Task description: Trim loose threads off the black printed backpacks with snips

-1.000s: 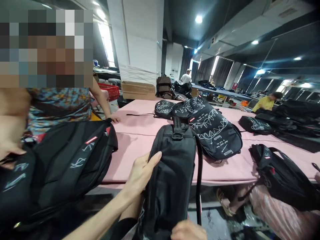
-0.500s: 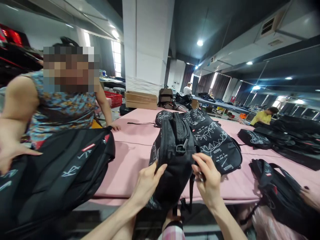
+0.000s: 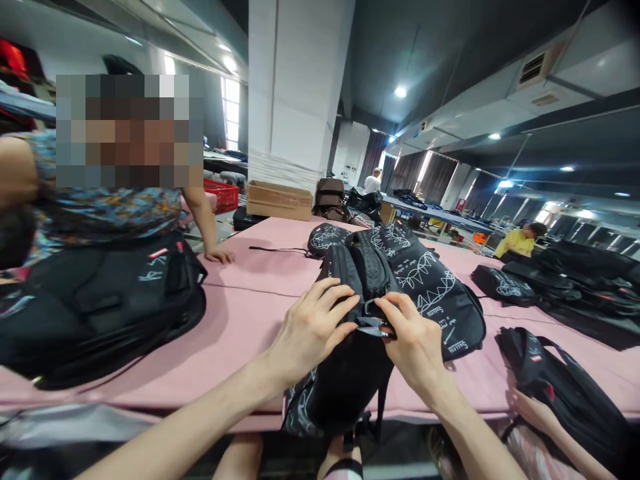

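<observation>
A black backpack (image 3: 350, 387) with white print on its side stands at the table edge in front of me, a zip running over its top. My left hand (image 3: 315, 327) is closed on the fabric beside that zip, thumb and fingers pinching its edge. In my right hand (image 3: 413, 340) are small thread snips (image 3: 371, 327), their blades pointing left toward my left fingertips. The right fingertips also touch the zip end near a metal zip pull (image 3: 369, 305). Just behind lies another black backpack (image 3: 440, 293) with white scribble print and lettering.
At left a co-worker stands behind a black backpack (image 3: 115, 300), one hand (image 3: 220, 255) on the pink table (image 3: 240, 333). On the right another person's hand (image 3: 533, 403) touches a black bag (image 3: 565, 373). More black bags (image 3: 590, 287) lie beyond. A cardboard box (image 3: 279, 200) stands by the pillar.
My left hand has moved up from the backpack's side to the zip. My right hand has come inward, and the snips' blades now show. The co-worker's backpack has shifted left and lies flatter.
</observation>
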Demonstrator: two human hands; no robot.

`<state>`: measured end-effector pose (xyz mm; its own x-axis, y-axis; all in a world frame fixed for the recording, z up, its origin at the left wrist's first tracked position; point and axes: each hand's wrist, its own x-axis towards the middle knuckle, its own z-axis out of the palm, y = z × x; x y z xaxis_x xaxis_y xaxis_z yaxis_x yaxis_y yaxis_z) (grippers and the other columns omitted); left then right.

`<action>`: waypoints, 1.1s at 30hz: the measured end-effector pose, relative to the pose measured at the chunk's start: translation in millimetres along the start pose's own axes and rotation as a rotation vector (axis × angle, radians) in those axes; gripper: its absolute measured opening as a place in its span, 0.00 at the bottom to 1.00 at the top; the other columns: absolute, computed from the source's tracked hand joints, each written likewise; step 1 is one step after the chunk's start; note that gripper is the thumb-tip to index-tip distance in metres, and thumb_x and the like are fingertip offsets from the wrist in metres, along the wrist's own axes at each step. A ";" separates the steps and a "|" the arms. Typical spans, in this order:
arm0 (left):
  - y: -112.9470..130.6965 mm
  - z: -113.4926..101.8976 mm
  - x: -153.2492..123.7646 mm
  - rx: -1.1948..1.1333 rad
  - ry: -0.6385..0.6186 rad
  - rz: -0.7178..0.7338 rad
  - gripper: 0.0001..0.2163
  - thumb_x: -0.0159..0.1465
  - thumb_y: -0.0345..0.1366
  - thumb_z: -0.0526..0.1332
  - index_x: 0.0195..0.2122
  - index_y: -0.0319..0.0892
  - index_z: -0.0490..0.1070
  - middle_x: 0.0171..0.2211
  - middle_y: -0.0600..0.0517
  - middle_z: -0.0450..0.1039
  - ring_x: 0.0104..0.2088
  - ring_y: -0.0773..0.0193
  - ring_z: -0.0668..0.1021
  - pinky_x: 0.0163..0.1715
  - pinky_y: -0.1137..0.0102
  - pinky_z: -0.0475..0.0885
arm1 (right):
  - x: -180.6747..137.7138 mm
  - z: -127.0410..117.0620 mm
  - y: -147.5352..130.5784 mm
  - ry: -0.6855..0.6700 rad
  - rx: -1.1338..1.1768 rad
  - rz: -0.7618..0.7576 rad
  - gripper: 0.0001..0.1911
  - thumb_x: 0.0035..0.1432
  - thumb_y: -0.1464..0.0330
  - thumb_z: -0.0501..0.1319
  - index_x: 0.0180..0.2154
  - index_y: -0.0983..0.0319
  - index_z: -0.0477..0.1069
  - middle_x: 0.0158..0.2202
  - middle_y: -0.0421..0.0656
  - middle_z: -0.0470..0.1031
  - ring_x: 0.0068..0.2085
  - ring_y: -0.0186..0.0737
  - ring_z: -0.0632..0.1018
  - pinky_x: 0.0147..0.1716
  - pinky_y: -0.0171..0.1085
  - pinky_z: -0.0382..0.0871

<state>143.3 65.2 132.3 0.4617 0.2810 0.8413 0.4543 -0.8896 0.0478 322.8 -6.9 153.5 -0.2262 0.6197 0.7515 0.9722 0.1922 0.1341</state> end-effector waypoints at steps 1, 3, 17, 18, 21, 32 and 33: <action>-0.6 2.2 2.2 -0.004 -0.008 0.012 0.12 0.60 0.33 0.60 0.45 0.40 0.71 0.44 0.45 0.72 0.51 0.53 0.68 0.48 0.57 0.70 | 0.4 0.5 0.8 -0.024 -0.011 0.004 0.22 0.48 0.79 0.56 0.46 0.60 0.71 0.44 0.44 0.73 0.27 0.32 0.75 0.21 0.29 0.63; -1.3 5.1 3.8 -0.029 -0.010 0.020 0.10 0.60 0.34 0.60 0.43 0.40 0.72 0.43 0.46 0.73 0.50 0.53 0.68 0.46 0.58 0.71 | 2.4 0.5 3.8 -0.081 -0.029 0.020 0.23 0.46 0.80 0.57 0.46 0.60 0.70 0.43 0.45 0.73 0.26 0.33 0.75 0.20 0.30 0.61; -15.8 -8.3 3.6 -0.191 -0.109 -0.021 0.09 0.64 0.36 0.56 0.33 0.42 0.76 0.36 0.48 0.76 0.44 0.60 0.74 0.44 0.65 0.70 | 1.7 -32.8 16.0 -0.484 0.682 -0.076 0.05 0.57 0.70 0.60 0.32 0.60 0.76 0.29 0.37 0.78 0.30 0.31 0.77 0.30 0.27 0.67; -15.4 -8.3 2.9 -0.199 -0.113 -0.017 0.10 0.64 0.36 0.55 0.34 0.43 0.76 0.36 0.48 0.76 0.44 0.59 0.74 0.45 0.65 0.70 | -1.0 -32.4 18.5 -0.380 0.595 -0.010 0.06 0.57 0.68 0.60 0.33 0.60 0.75 0.29 0.38 0.78 0.30 0.32 0.77 0.30 0.28 0.67; -12.7 -8.1 4.8 -0.180 -0.165 -0.010 0.10 0.63 0.36 0.55 0.34 0.42 0.76 0.36 0.48 0.76 0.41 0.61 0.75 0.41 0.68 0.71 | -4.2 -30.8 25.6 -0.159 0.294 0.102 0.14 0.55 0.62 0.62 0.43 0.61 0.72 0.35 0.42 0.78 0.33 0.37 0.77 0.32 0.32 0.68; -10.1 -5.8 16.4 -0.102 -0.247 0.051 0.08 0.64 0.32 0.54 0.29 0.40 0.71 0.31 0.50 0.73 0.35 0.64 0.72 0.33 0.71 0.66 | 0.2 -20.7 28.3 -0.012 0.141 -0.030 0.07 0.58 0.64 0.60 0.36 0.60 0.74 0.32 0.41 0.74 0.34 0.35 0.74 0.34 0.32 0.63; -8.2 -4.2 15.7 -0.079 -0.224 0.050 0.09 0.65 0.31 0.53 0.30 0.39 0.70 0.30 0.49 0.72 0.34 0.64 0.71 0.32 0.71 0.65 | 0.7 -19.8 28.0 0.008 0.113 -0.043 0.07 0.58 0.64 0.60 0.35 0.60 0.75 0.31 0.41 0.74 0.33 0.35 0.74 0.34 0.32 0.63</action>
<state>143.6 75.4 147.3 0.6436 0.3010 0.7037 0.3700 -0.9272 0.0582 351.1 -16.2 170.5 -0.2665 0.6030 0.7519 0.9484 0.3030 0.0931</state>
